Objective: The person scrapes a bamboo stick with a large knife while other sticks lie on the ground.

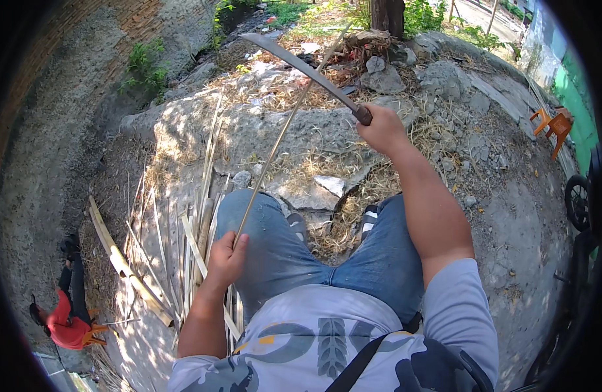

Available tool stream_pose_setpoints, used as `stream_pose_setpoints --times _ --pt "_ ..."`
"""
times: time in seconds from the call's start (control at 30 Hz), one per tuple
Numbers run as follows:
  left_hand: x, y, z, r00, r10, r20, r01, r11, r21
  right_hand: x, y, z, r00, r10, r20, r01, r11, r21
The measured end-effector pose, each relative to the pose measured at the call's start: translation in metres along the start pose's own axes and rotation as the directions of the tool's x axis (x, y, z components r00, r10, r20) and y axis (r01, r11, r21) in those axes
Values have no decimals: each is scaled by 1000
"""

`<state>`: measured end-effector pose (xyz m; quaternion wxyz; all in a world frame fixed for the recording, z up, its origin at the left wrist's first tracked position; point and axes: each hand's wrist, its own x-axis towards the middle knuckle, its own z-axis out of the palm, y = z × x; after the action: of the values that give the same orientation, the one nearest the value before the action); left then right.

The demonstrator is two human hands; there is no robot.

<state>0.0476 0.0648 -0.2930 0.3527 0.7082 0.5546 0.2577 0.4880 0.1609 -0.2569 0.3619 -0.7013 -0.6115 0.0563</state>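
Observation:
Held out in front of me is a machete (pixel 302 66) with a long curved blade, its dark handle wrapped by my closed right hand (pixel 383 130). My left hand (pixel 226 262) pinches the near end of a long thin bamboo strip (pixel 273 151) above my left thigh. From there the strip slants up and away to the right, passing the blade around its middle. I cannot tell whether blade and strip touch. Beside my left leg lies a pile of pale bamboo strips (pixel 195 225).
A split bamboo pole (pixel 128 268) lies farther left. At the lower left a person in red (pixel 69 330) sits on a stool. Ahead are broken concrete (pixel 386 80), curled shavings (pixel 301 173) and a tree trunk (pixel 387 16). An orange chair (pixel 554 129) and a wheel (pixel 577 202) stand right.

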Motion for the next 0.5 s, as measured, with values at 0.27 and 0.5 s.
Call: stream_pose_setpoints --times 0.27,0.5 --pt "1 6 1 999 31 9 -31 998 49 -19 -38 8 869 -376 320 452 867 -210" --pt "-2 11 1 998 52 20 -55 986 157 -15 -35 14 884 -336 325 403 900 -165"
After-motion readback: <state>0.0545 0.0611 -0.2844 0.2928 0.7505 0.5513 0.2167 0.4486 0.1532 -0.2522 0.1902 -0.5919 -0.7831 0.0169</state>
